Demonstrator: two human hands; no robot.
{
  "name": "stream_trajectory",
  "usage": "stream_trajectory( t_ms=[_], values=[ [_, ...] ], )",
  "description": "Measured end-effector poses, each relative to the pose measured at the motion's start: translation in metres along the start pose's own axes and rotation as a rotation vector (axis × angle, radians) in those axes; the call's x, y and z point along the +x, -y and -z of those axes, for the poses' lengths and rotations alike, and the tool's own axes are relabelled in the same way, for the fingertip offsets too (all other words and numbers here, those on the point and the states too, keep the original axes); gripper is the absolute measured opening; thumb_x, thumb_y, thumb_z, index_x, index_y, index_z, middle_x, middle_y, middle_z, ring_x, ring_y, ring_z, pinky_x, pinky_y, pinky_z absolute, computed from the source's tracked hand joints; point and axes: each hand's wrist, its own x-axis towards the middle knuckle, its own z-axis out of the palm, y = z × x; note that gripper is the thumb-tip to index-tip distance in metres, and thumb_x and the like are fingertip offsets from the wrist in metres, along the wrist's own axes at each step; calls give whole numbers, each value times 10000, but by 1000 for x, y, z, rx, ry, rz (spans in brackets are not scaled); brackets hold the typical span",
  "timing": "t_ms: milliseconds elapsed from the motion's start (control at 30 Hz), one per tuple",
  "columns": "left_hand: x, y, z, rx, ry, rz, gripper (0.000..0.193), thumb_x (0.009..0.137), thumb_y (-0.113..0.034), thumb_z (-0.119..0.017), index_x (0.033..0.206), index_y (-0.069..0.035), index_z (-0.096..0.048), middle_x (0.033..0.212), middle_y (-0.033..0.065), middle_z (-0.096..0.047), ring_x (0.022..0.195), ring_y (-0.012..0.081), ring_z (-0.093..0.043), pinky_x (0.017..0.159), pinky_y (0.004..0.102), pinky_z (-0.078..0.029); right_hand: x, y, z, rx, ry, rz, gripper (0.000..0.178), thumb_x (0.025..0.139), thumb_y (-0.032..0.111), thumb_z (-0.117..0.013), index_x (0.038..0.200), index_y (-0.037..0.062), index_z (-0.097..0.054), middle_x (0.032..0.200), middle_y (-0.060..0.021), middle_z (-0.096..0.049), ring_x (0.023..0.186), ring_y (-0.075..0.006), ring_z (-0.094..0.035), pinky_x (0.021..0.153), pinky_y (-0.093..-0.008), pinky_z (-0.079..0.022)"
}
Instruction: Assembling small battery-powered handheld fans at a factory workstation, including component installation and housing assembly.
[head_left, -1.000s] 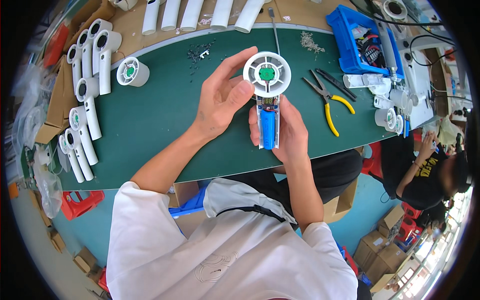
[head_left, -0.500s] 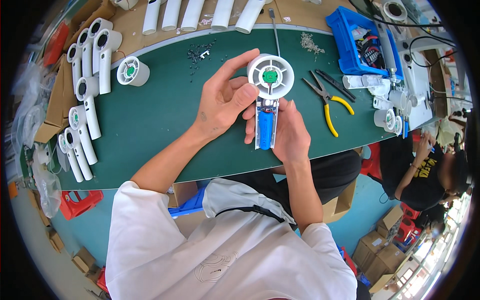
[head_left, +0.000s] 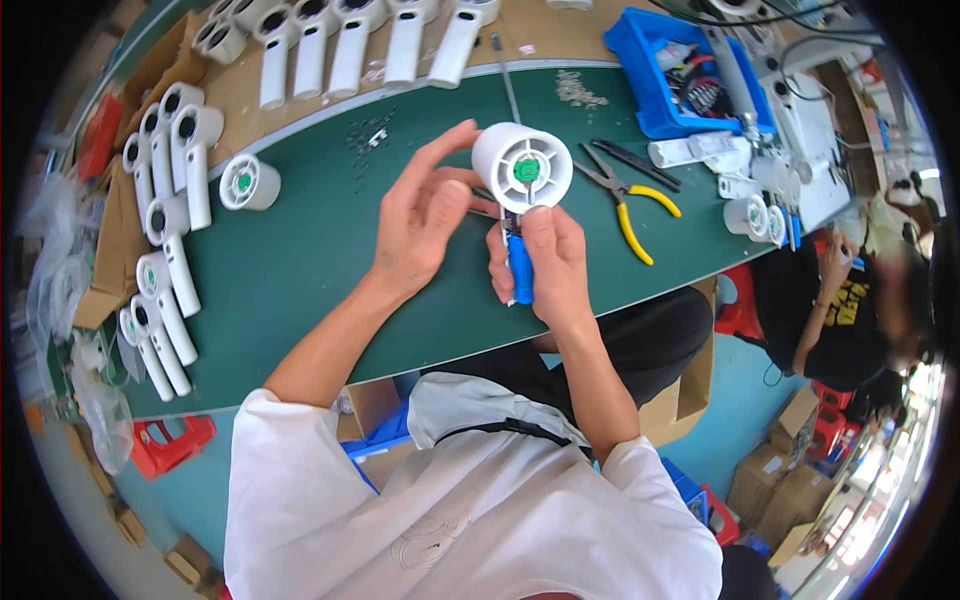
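Observation:
A white handheld fan [head_left: 487, 165] with a round ribbed head and a green centre is held up over the table. Its handle lacks a cover, so a blue battery [head_left: 520, 270] and some wiring show. My right hand [head_left: 562, 272] is closed round the handle, thumb just below the head. Beside the head's left side is my left hand [head_left: 415, 225], fingers apart and thumb lifted off; its index fingertip is at the rim, and whether it touches is unclear. Behind the fan, a thin metal rod [head_left: 507, 85], partly hidden, lies on the green table [head_left: 300, 300].
Yellow-handled pliers [head_left: 625, 205] and a black tool [head_left: 637, 165] lie to the right. Beyond them stands a blue bin [head_left: 640, 100] of tools. Small screws [head_left: 580, 90] and dark bits [head_left: 370, 140] lie farther back. White fans [head_left: 190, 180] line the left; a co-worker [head_left: 840, 300] sits right.
My left thumb has come off the fan, and that hand has opened away from it. My right thumb has moved onto the handle's front, and the fan has turned slightly.

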Motion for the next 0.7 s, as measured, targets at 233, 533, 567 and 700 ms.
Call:
stream_trajectory(
  t_ms=[233,533,567,700],
  values=[
    [-2,0,3,232,-192,88,441,1035,-252,-406,1392,7,-425,1276,208,-547,937,243,-651,739,324,-560,-22,76,-62,-899,369,960,265,856,307,-620,970,69,-649,719,-42,-558,536,-193,-579,433,-313,-444],
    [3,5,-7,299,-181,70,427,1045,-250,-380,1381,8,-435,1253,206,-549,865,234,-656,678,314,-564,-14,87,-96,-858,-39,1465,377,761,280,-634,934,-54,-609,628,-70,-521,500,-156,-524,350,-287,-366],
    [2,8,-6,295,-155,60,426,1045,-251,-380,1377,8,-439,1245,203,-551,860,232,-656,675,311,-562,-31,79,-97,-929,34,1533,371,786,287,-611,937,-52,-608,635,-71,-531,525,-158,-540,349,-292,-377],
    [-5,-3,-16,317,-173,93,421,1049,-253,-374,1376,4,-440,1252,188,-549,876,219,-647,684,302,-554,-4,87,-92,-766,-242,1493,318,701,155,-679,930,-64,-647,626,-13,-447,482,-133,-456,391,-266,-330]
  ],
)
